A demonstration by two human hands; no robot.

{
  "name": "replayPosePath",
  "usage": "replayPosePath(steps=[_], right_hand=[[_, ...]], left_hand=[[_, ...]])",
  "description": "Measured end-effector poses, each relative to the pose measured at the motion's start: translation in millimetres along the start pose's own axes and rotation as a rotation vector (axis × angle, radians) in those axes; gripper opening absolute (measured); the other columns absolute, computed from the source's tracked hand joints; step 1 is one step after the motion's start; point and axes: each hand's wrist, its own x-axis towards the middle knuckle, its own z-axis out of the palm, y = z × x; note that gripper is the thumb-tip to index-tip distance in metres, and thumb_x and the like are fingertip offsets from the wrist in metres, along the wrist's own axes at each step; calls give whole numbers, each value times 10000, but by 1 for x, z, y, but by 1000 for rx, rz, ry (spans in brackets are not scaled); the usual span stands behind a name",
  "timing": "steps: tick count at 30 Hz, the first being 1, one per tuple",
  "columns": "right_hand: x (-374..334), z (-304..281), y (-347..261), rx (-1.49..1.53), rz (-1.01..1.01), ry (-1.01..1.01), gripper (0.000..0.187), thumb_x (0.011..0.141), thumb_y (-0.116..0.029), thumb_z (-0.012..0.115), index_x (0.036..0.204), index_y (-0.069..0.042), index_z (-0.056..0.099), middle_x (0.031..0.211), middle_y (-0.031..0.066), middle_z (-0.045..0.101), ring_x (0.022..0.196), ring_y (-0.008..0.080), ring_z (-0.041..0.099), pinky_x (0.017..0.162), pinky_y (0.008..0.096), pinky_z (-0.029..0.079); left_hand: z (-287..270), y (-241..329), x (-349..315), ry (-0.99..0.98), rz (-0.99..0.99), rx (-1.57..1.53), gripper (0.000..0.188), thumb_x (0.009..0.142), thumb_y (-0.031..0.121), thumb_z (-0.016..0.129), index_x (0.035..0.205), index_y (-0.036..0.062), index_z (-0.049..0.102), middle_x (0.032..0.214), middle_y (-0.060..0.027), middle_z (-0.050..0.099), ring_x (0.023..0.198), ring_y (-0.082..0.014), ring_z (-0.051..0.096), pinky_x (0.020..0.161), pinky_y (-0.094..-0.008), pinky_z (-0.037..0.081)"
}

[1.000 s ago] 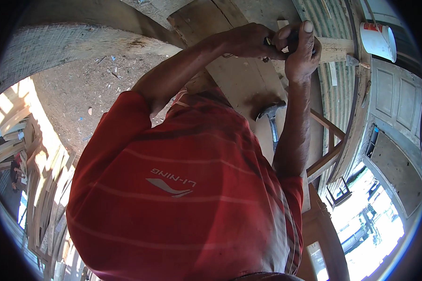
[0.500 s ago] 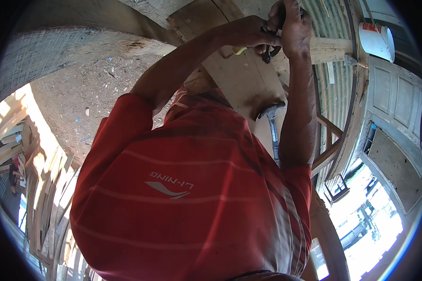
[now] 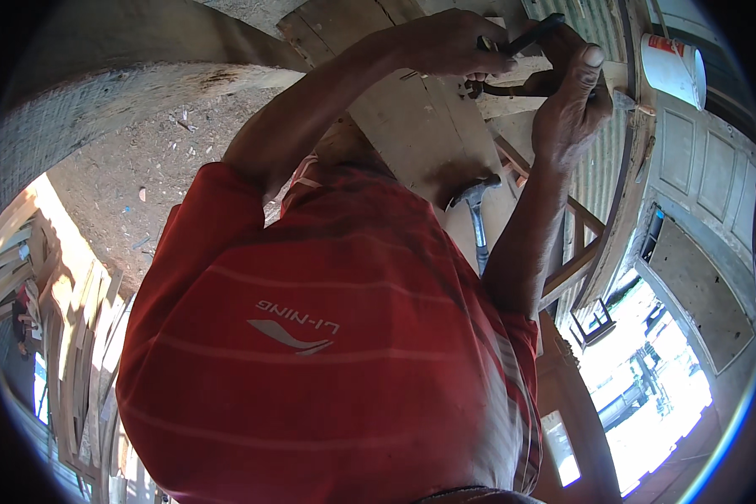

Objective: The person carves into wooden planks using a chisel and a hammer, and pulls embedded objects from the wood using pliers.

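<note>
A dark metal tool, pliers or pincers by its look (image 3: 536, 35), is spread between my hands over a wooden board. My left hand (image 3: 458, 40) comes across from the left, its fingers closed about the tool's left part. One dark arm slants up to the right from there; the other runs lower toward my right hand (image 3: 569, 109). The fingers of that hand curl round the lower arm while its thumb sticks up. Part of the tool is hidden by my fingers. Nearer my body, a claw hammer (image 3: 476, 210) with a metal shaft lies on the board (image 3: 420, 126).
A thick timber beam (image 3: 126, 109) spans the upper left above littered ground (image 3: 134, 168). Corrugated metal sheet (image 3: 598, 181) stands on the right, with a white bucket (image 3: 672, 71) and panelled door (image 3: 706, 164) beyond. Stacked wood strips (image 3: 76, 344) lean at lower left.
My right hand has shifted right and down, away from my left hand, and the tool's arms now show spread apart. My left hand has moved slightly left.
</note>
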Motion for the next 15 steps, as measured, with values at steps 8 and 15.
replayPosePath(steps=[8,15], right_hand=[[-24,-1,-4,-3,110,21,694,1068,-587,438,1283,27,681,1084,126,764,676,78,602,528,231,451],[-43,11,-13,-47,10,70,675,1072,-565,446,1342,24,634,1118,134,754,732,86,641,531,218,471]], left_hand=[[11,-10,1,-47,16,-52,461,973,451,671,1156,29,711,833,-60,680,758,-156,666,711,-334,544],[5,3,-6,-91,11,-43,468,977,422,651,1185,5,698,853,-89,700,763,-188,715,703,-340,565]])
